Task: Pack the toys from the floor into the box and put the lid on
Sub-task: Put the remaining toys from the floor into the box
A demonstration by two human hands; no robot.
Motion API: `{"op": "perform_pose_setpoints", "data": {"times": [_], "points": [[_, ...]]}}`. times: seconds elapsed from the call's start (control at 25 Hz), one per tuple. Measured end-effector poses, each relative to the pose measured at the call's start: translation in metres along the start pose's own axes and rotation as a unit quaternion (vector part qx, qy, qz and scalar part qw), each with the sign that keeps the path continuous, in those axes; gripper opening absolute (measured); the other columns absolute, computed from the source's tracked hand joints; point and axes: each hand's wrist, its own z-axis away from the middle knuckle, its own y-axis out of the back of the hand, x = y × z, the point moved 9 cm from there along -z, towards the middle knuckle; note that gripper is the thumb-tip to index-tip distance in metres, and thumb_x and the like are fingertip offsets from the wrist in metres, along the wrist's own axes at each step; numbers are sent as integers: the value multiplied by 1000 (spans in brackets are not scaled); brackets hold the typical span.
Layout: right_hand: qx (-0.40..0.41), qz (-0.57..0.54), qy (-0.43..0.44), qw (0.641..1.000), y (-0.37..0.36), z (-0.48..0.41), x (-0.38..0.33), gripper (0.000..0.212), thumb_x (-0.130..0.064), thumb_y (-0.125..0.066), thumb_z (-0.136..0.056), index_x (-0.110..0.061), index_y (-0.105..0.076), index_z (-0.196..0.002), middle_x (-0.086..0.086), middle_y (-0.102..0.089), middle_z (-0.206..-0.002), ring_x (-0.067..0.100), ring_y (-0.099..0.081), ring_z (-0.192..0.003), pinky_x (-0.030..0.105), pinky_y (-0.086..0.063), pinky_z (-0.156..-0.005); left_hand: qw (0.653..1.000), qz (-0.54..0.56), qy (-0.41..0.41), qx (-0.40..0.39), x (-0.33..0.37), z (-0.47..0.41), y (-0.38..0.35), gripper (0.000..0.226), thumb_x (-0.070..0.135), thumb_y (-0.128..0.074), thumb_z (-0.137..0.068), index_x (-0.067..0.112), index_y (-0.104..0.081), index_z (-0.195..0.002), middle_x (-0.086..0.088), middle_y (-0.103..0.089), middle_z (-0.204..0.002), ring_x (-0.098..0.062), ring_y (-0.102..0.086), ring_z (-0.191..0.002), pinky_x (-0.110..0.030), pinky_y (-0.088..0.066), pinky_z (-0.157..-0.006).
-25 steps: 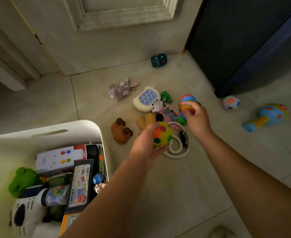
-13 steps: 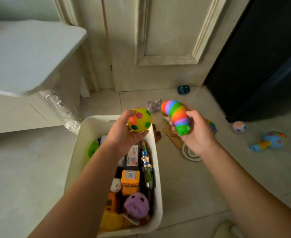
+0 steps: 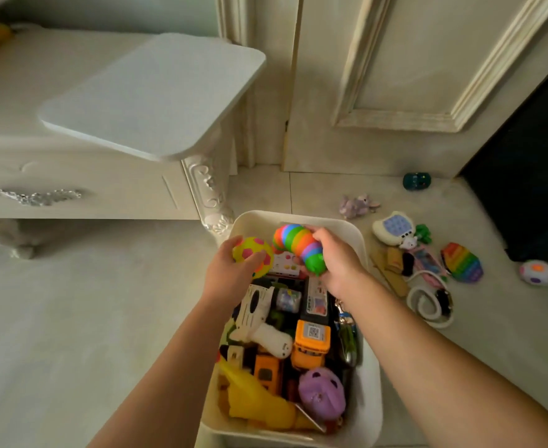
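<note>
Looking down from above at a white plastic box [image 3: 370,399] on a pale tiled floor [image 3: 72,318]. Two bare arms reach over its far end. The left hand [image 3: 230,270] curls around a yellow ball [image 3: 253,253] with pink spots, held just above the box's left rim. The right hand [image 3: 337,263] grips a rainbow-striped caterpillar toy [image 3: 296,242] over the box. The box is already crowded with toys, among them an orange truck [image 3: 309,344], a purple round toy [image 3: 321,392] and a yellow toy [image 3: 253,399]. To the right, more toys lie on the floor: a rainbow pop pad [image 3: 463,261], a spotted white ball [image 3: 536,272], a white ring [image 3: 427,307], a small plush animal [image 3: 358,205]. A white cabinet [image 3: 104,189] stands to the left.
</note>
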Motion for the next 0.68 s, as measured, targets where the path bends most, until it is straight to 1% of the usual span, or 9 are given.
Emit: {"op": "perform_pose_setpoints", "data": {"times": [0.08, 0.12, 0.2, 0.28, 0.36, 0.44, 0.52, 0.6, 0.68], "points": [[96, 181, 55, 977, 25, -19, -8, 33, -30, -46, -94, -19, -65, -118, 12, -66, -115, 29, -64, -97, 35, -53, -83, 993, -101, -67, 5, 7, -10, -11, 63, 33, -69, -85, 27, -40, -141, -2, -54, -127, -16, -54, -107, -32, -50, -89], [141, 304, 100, 937, 37, -22, -14, 36, -32, -46, -95, -18, -61, -125, 10, -62, -123, 28, -60, -108, 34, -49, -90, 985, -145, -98, 9, 11, -16, -17, 63, 32, -67, -86, 26, -39, -142, -2, -50, -132, -14, -51, -109, -28, -46, -88], [164, 509, 204, 820, 35, -21, -22, 37, -28, -46, -97, -19, -56, -131, 10, -57, -129, 28, -53, -119, 36, -43, -100, 965, -226, -135, 7, 12, -29, -29, 64, 31, -64, -89, 24, -34, -146, -2, -41, -145, -15, -46, -121, -27, -42, -94], [147, 621, 274, 720, 16, -15, -12, 38, -18, -47, -94, -20, -56, -131, 11, -51, -136, 34, -41, -130, 42, -31, -111, 952, -276, -134, -11, 4, -41, -40, 65, 27, -62, -91, 25, -30, -148, -3, -27, -156, -21, -35, -138, -34, -36, -108], [119, 686, 261, 668, 4, -18, 11, 44, -14, -45, -93, -20, -50, -136, 11, -39, -148, 40, -25, -140, 46, -16, -119, 938, -319, -138, -22, -7, -45, -48, 63, 16, -58, -93, 25, -30, -148, -4, -13, -162, -25, -21, -146, -37, -24, -116], [94, 720, 218, 652, 4, -26, 30, 45, -18, -41, -96, -20, -45, -140, 11, -27, -155, 42, -14, -143, 49, -8, -121, 903, -401, -143, -50, -19, -43, -57, 52, 11, -46, -97, 20, -33, -147, -5, -9, -162, -24, -11, -149, -34, -12, -119], [72, 722, 178, 664, 8, -34, 33, 45, -20, -39, -96, -20, -43, -141, 8, -16, -159, 43, -4, -145, 50, -3, -121, 880, -451, -126, -84, -31, -43, -61, 44, 17, -36, -103, 14, -37, -146, -6, -15, -161, -22, -11, -148, -30, -7, -119], [40, 706, 148, 691, 12, -37, 29, 46, -21, -39, -96, -21, -40, -143, 5, -12, -161, 41, -1, -146, 49, -6, -121, 899, -419, -97, -84, -36, -43, -57, 46, 22, -37, -102, 13, -37, -147, -6, -18, -160, -23, -17, -147, -31, -12, -119], [27, 707, 166, 687, 13, -28, 21, 47, -22, -40, -95, -21, -39, -142, 6, -20, -158, 38, -7, -145, 46, -12, -120, 919, -380, -91, -58, -31, -38, -54, 48, 21, -41, -100, 15, -38, -147, -7, -24, -158, -24, -25, -144, -34, -19, -117]]}}
